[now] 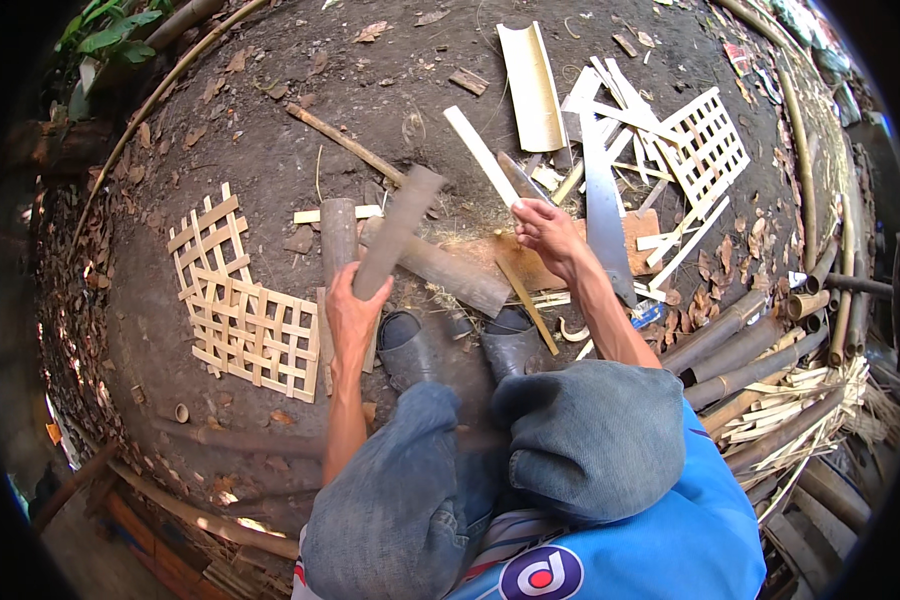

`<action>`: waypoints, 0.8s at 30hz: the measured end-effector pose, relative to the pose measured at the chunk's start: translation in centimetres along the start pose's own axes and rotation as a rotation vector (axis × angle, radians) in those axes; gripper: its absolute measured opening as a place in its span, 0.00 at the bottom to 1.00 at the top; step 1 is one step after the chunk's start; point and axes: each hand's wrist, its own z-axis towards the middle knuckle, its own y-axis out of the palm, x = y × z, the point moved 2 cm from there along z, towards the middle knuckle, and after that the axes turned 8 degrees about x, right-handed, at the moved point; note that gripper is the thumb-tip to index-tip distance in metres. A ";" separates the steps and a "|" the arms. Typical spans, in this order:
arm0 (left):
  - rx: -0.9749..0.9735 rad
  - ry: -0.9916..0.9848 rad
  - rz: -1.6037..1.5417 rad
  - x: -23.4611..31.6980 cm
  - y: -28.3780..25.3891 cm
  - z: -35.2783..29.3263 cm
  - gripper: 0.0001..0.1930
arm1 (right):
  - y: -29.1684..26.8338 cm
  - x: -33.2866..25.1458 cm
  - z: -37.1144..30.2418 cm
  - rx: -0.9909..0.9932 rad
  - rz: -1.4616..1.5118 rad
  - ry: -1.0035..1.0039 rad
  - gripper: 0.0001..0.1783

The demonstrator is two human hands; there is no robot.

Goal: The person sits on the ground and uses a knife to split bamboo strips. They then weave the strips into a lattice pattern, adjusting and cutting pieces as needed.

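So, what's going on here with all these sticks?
Someone is handling flat pieces. The left hand grips a broad brown piece, a bit blurred, and the right hand holds up a thin pale bamboo strip. Two woven lattices lie on the ground: one to the left, one to the right among loose strips, near a handsaw.

Soft, diffuse daylight, with only faint shadows. The saw [601,190] carries a pale sheen; to its left the held strip [478,152] is bright. Well right of the saw, fisheye distortion bows a pole [797,140].
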 end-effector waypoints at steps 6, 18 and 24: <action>-0.243 0.313 0.097 1.6 4.7 0.0 0.37 | -4.0 -1.9 -1.1 -0.103 0.095 0.021 0.22; 0.049 -0.097 -0.369 1.7 3.2 -1.6 0.20 | -3.0 -1.6 -1.3 -0.076 -0.330 -0.363 0.12; -0.237 -0.721 -1.301 2.6 1.3 -1.4 0.23 | -1.3 0.9 -2.0 -0.056 -0.278 -0.547 0.08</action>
